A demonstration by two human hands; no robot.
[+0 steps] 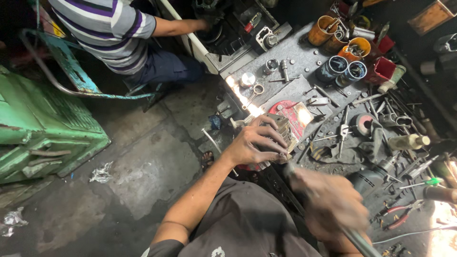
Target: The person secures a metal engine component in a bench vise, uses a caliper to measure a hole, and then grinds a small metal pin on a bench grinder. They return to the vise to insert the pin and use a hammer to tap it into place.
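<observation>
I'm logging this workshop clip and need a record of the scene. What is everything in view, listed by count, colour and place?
finned metal part: one, grey, at the bench's near edge under the left hand
workbench: one, grey and grimy, right half of the view
tins: about five, orange and dark blue, holding small parts at the bench's far side
red round disc: one, mid-bench, just beyond the finned part
pliers: one, red-handled, near right of the bench
green machine: one, far left on the floor
other person: one, in a striped shirt, top left, reaching toward the bench
left hand: pressing on the finned metal part
right hand: blurred, gripping a metal tool
</observation>
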